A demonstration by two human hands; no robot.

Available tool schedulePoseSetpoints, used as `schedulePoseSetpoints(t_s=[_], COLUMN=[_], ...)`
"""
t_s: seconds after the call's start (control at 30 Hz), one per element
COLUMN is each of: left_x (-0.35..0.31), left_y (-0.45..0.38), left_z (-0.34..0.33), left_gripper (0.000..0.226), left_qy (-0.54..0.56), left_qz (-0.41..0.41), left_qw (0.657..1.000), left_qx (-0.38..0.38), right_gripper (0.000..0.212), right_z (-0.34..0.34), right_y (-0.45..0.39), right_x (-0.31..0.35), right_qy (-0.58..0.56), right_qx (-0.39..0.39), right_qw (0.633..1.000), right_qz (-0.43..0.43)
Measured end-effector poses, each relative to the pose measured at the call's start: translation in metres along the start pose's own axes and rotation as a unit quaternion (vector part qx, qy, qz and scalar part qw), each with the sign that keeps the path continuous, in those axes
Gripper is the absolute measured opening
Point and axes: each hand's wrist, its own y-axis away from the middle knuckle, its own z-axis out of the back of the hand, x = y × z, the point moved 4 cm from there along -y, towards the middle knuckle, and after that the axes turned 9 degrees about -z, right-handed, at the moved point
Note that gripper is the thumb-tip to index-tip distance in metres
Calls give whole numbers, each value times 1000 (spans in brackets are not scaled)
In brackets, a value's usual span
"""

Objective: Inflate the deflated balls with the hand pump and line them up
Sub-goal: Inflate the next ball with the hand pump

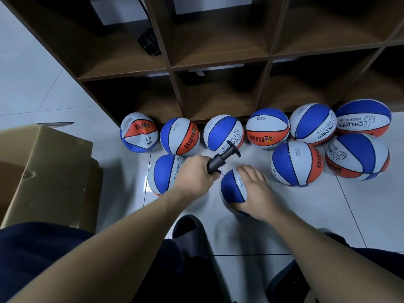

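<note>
left hand (195, 174) around ribbed black pump (220, 159)

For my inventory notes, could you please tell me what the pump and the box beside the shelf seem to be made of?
The pump looks like matte black moulded plastic, going by its even dull surface. The box looks like plain brown cardboard: creased flaps, raw edges.

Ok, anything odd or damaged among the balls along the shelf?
Yes: the leftmost ball in the row by the shelf looks creased and caved in, so still underinflated. The others look round.
</note>
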Motion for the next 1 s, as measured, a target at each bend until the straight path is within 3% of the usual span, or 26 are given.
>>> schedulePoseSetpoints(t_s=[0.1,0.27,0.5,0.73,1.0], left_x=[-7,-9,3,17,14], left_y=[1,-1,6,3,-1], left_z=[24,85,147,161,164], left_gripper=[13,21,31,38,31], left_qy=[0,-74,-138,-147,-119], left_qz=[-19,-31,-29,-28,-33], left_qw=[1000,997,989,986,991], left_qx=[-1,24,41,70,60], right_gripper=[142,129,135,100,98], right_z=[1,15,29,35,44], right_y=[2,-15,-56,-67,-70], right_x=[1,17,-2,5,12], right_qy=[29,75,112,78,88], right_qx=[25,25,32,-35,-46], right_qw=[999,997,992,995,995], right_qz=[3,17,56,58,-6])
